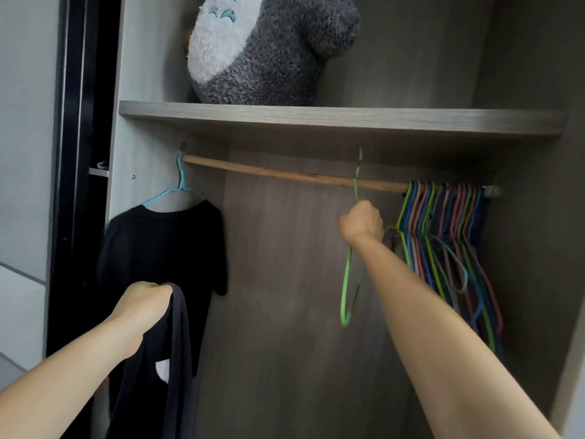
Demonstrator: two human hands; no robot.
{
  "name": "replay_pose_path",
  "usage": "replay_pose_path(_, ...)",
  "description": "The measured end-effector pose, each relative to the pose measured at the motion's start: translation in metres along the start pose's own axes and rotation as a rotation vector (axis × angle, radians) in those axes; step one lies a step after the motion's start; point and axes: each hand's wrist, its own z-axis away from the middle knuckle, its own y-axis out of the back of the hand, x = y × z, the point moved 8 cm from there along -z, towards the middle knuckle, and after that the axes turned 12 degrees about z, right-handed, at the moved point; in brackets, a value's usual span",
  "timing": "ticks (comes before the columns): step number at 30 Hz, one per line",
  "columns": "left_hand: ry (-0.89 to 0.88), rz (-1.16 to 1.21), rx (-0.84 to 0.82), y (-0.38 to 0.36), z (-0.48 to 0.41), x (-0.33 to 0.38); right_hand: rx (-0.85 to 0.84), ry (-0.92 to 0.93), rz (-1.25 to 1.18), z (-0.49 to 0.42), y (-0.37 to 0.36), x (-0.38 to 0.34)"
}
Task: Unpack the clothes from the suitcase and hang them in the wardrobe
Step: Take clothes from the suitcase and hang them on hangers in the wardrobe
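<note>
At 8 o'clock our left hand [144, 297] clenches a dark garment [172, 359] that hangs below the fist. Just toward 3 o'clock our right hand [362, 223] grips a green hanger [343, 299], its hook up by the wooden rail [269, 172]. Farther in, a black T-shirt [164, 245] hangs at 9 o'clock, with bunched hangers [443, 232] at 3 and a plush toy [262, 49] on the shelf [316, 117] at 12.
</note>
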Motion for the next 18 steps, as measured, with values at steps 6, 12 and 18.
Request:
replay_pose_path(6, -0.001, -0.08, 0.038, 0.037, -0.015, -0.018, -0.002, 0.014, -0.365, 0.063, -0.072, 0.008)
replay_pose_path(12, 0.085, -0.104, 0.096, 0.078, -0.01, -0.026, -0.294, -0.352, -0.628, 0.103, -0.147, 0.018)
replay_pose_path(18, 0.215, -0.045, 0.121, 0.119, -0.002, -0.042, -0.883, -0.299, -1.162, 0.175, -0.177, -0.051)
